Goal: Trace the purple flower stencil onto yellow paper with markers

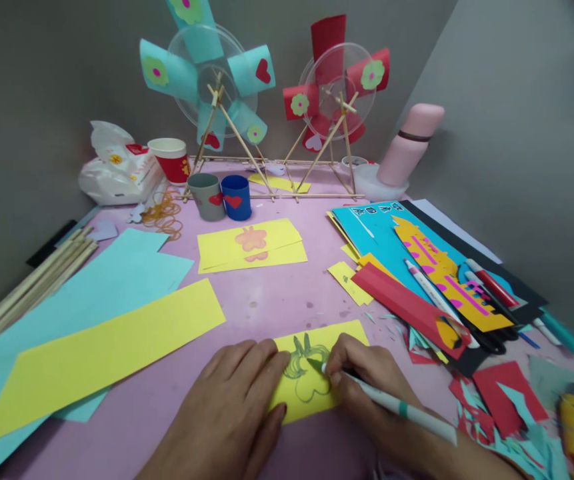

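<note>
A yellow paper card lies on the table close in front of me. It bears a green-outlined drawing of rounded petals, scribbled over at the upper left. My left hand rests flat at the card's left side, fingers stretched out over its edge. A white marker with a green band is pinched in my right hand, its green tip on or just above the drawing. Farther back are yellow papers with an orange flower shape. To the left, a long yellow strip covers light blue sheets.
Two paper-bladed wheels, one blue and one red, stand on stick frames at the back. Cups, a pink bottle and a plastic bag sit nearby. Sticks lie left; a decorated board and paper scraps right.
</note>
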{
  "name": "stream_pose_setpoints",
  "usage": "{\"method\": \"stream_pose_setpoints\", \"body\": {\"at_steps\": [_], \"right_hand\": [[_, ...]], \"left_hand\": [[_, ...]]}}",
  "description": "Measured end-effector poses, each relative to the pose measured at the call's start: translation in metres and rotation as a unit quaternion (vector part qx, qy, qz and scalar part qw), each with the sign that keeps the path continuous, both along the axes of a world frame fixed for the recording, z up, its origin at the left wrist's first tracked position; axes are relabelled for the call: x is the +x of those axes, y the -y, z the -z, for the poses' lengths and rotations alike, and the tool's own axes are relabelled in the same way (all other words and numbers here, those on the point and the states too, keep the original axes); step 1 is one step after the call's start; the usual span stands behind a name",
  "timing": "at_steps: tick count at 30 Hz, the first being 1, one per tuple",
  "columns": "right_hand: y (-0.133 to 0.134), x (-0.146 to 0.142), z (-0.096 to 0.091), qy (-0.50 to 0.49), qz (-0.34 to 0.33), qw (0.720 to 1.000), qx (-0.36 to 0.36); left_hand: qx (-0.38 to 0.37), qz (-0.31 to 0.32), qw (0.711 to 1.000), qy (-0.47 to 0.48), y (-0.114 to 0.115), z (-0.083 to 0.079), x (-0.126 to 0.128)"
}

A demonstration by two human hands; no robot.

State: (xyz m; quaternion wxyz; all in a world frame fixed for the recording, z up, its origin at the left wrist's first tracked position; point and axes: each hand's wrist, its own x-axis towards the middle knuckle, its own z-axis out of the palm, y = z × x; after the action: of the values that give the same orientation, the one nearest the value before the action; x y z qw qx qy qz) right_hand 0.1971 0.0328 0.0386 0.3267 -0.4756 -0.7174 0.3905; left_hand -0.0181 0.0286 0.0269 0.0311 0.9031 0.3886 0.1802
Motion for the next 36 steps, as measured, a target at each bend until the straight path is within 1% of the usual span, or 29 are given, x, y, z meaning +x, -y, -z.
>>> {"method": "stream_pose_setpoints", "body": {"at_steps": [3, 9, 16, 19, 25, 28, 33, 36], "right_hand": [[0.0, -0.001, 0.001, 0.014, 0.003, 1.0, -0.003], [0.0, -0.002, -0.003, 0.04, 0.039, 0.998, -0.02], [0.001, -0.003, -0.004, 0.05, 0.078, 0.995, -0.024], [0.001, -0.001, -0.002, 0.042, 0.078, 0.996, -0.018], [0.001, 0.001, 0.002, 0.016, 0.087, 0.996, -0.02], [0.0, 0.001, 0.002, 0.0, 0.088, 0.996, -0.021], [-0.001, 0.001, -0.001, -0.007, 0.083, 0.996, -0.014], [-0.001, 0.001, -0.003, -0.013, 0.075, 0.997, -0.007]], "left_hand": [[0.001, 0.0, 1.0, 0.01, 0.0, 0.002, 0.0], [0.007, -0.004, 1.0, 0.011, -0.001, 0.003, 0.001], [0.017, 0.012, 1.0, -0.013, -0.001, -0.007, 0.001], [0.022, 0.013, 1.0, -0.013, -0.002, -0.007, 0.002], [0.005, 0.0, 1.0, 0.008, -0.001, 0.002, 0.0], [0.004, -0.002, 1.0, 0.005, 0.001, 0.004, -0.001], [0.005, -0.013, 1.0, 0.005, 0.001, 0.003, 0.0], [0.001, -0.008, 1.0, -0.001, 0.001, 0.001, 0.0]]}}
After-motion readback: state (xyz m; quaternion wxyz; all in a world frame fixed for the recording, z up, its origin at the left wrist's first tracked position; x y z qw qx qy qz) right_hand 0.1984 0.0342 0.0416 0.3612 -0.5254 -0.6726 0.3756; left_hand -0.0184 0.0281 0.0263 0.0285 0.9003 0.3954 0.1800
